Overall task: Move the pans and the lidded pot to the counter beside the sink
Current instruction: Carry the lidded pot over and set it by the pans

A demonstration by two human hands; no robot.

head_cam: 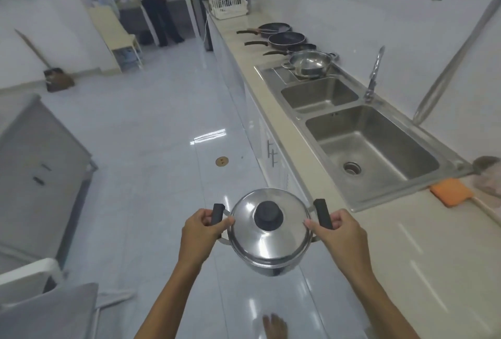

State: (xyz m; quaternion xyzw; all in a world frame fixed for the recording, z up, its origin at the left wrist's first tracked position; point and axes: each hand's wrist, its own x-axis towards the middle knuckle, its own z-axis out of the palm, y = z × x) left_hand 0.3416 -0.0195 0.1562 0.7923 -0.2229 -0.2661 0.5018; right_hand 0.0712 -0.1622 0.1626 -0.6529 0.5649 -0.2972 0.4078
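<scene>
A shiny steel lidded pot with a black knob hangs in the air over the floor, just left of the counter edge. My left hand grips its left black handle and my right hand grips its right one, thumbs pressing on the lid rim. Far along the counter lie three dark frying pans in a row, handles pointing left. An open steel pot stands on the drainboard beside them.
A double steel sink with a tap fills the counter's middle. An orange cloth lies near its right corner. White racks stand at the far end. A person stands in the background; a grey cabinet is at left.
</scene>
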